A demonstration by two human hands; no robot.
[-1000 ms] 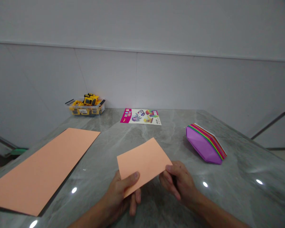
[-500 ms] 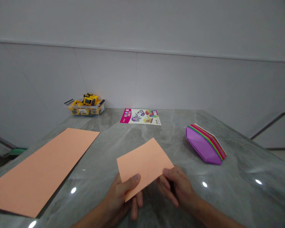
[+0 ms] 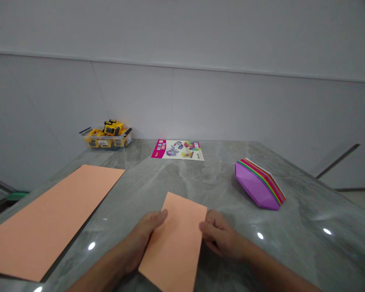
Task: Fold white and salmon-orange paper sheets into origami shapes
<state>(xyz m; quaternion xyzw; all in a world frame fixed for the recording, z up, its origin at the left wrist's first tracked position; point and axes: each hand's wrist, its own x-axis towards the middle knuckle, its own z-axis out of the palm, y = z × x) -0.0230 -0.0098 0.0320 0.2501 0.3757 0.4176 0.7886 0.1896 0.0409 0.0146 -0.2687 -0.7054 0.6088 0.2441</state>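
Observation:
A small folded piece of orange paper point(image 3: 174, 243) lies lengthwise in front of me, near the grey marble table's point(image 3: 213, 182) front edge. My left hand point(image 3: 138, 243) rests along its left edge, fingers together with the thumb at the top corner. My right hand point(image 3: 220, 237) holds the paper's right edge, fingers curled and pinching near the top right corner. Whether the paper lies flat on the table or is held just above it, I cannot tell.
A large orange sheet point(image 3: 48, 219) on a dark backing lies at the left. A stack of folded coloured paper point(image 3: 258, 186), purple on top, sits at the right. A printed instruction sheet point(image 3: 178, 149) and a clear box of yellow toy vehicles point(image 3: 108, 136) stand by the back wall.
The small orange paper has been turned from slanting crosswise to lengthwise and brought lower and nearer to me. Both hands shifted from its near edge to its two sides.

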